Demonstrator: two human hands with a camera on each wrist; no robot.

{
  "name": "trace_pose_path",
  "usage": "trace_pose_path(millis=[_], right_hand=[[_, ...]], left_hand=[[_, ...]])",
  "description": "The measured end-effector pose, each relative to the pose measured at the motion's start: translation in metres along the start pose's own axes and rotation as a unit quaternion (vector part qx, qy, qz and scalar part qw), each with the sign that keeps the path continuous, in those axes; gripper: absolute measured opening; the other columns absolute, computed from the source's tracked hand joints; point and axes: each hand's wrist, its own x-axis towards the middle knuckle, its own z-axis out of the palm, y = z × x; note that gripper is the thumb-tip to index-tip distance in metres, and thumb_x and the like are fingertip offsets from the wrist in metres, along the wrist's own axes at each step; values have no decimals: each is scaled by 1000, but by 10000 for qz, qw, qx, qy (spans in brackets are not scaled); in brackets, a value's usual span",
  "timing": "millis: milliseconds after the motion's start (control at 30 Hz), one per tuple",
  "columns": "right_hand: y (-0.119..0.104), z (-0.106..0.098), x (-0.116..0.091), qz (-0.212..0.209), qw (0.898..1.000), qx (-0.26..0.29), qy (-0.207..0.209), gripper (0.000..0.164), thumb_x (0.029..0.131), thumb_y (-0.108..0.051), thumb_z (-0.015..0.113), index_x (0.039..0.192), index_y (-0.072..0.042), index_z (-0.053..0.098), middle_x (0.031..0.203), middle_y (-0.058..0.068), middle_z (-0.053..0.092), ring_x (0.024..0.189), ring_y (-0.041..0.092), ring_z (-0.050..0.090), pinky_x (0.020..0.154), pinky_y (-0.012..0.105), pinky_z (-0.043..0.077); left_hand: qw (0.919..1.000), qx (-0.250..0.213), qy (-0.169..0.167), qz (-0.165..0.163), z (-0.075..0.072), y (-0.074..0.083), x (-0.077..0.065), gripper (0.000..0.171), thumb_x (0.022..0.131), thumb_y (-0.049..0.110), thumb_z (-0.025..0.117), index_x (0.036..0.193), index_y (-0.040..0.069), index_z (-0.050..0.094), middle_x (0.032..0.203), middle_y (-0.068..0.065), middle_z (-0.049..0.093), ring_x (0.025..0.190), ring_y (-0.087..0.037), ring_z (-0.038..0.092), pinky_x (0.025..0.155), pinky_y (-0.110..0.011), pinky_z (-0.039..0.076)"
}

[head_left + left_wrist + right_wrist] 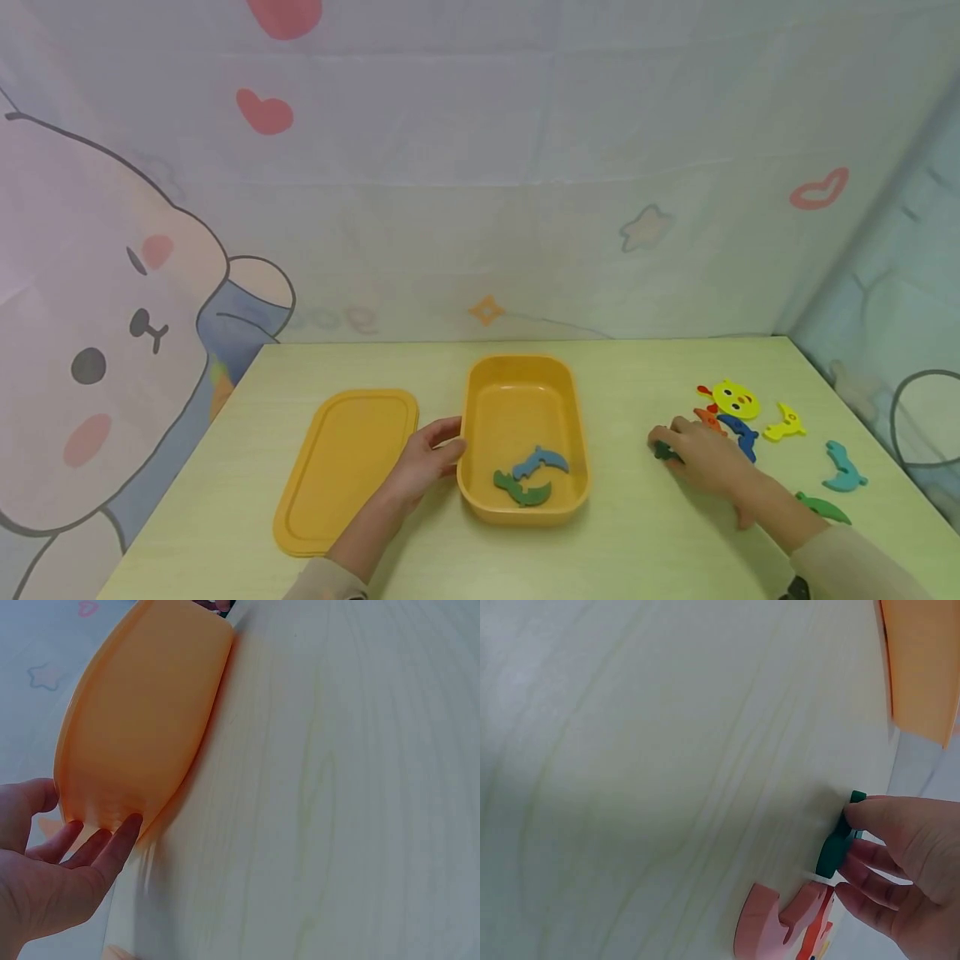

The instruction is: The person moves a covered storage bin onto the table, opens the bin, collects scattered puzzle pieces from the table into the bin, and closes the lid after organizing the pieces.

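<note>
In the head view, my left hand (426, 457) rests its fingers against the outer left wall of a yellow plastic box (517, 514). The left wrist view has the thumb at the rim and the other fingertips lower on the wall (150, 712). Inside the box lie a blue animal-shaped piece (553, 458) and a green one (532, 496). Off to the right, my right hand (705, 461) pinches a dark green shaped piece (836, 844) between thumb and fingers, close over the table. Much of that piece is hidden by the hand in the head view.
A yellow lid (348, 467) lies flat left of the box. Beyond the right hand are a yellow round face piece (735, 400), an orange piece (708, 419), a dark blue piece (742, 435), a yellow piece (785, 423), a teal piece (843, 468) and a green piece (822, 507).
</note>
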Motion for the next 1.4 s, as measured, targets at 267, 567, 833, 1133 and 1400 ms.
trace_pose_path(millis=[267,567,833,1133,1400], right_hand=[[-3,3,1,-33,9999,110,-51,32,77,-6,71,104,-19,61,80,-2,49,60,8,39,51,18,37],[-3,2,1,-141,9999,51,-28,31,77,-5,71,102,-19,61,82,-3,50,62,7,40,53,19,39],[-5,0,2,-16,9998,128,-134,32,76,-6,72,104,-19,62,85,-1,52,65,8,44,56,21,43],[-8,1,3,-73,10000,31,23,31,74,-5,74,101,-17,63,85,2,54,65,10,47,55,23,44],[-9,1,5,29,9999,114,10,30,74,-5,73,99,-17,62,84,2,53,63,9,45,55,23,44]], left_hand=[[10000,0,-6,20,-1,-1,0,44,92,12,52,133,-1,44,134,-20,45,109,-29,55,81,-34,54],[9999,-106,-7,63,-1,-2,1,43,92,10,52,132,-2,45,133,-21,46,108,-29,55,81,-35,54],[9999,-119,6,69,0,1,-2,43,92,10,52,132,-2,44,134,-21,45,109,-30,55,82,-36,53],[10000,-72,2,57,-1,-1,-1,43,92,11,52,132,-2,44,134,-21,45,109,-29,55,82,-36,53],[10000,-53,23,-19,0,-1,-1,43,92,12,53,133,0,45,134,-19,46,109,-28,55,81,-34,53]])
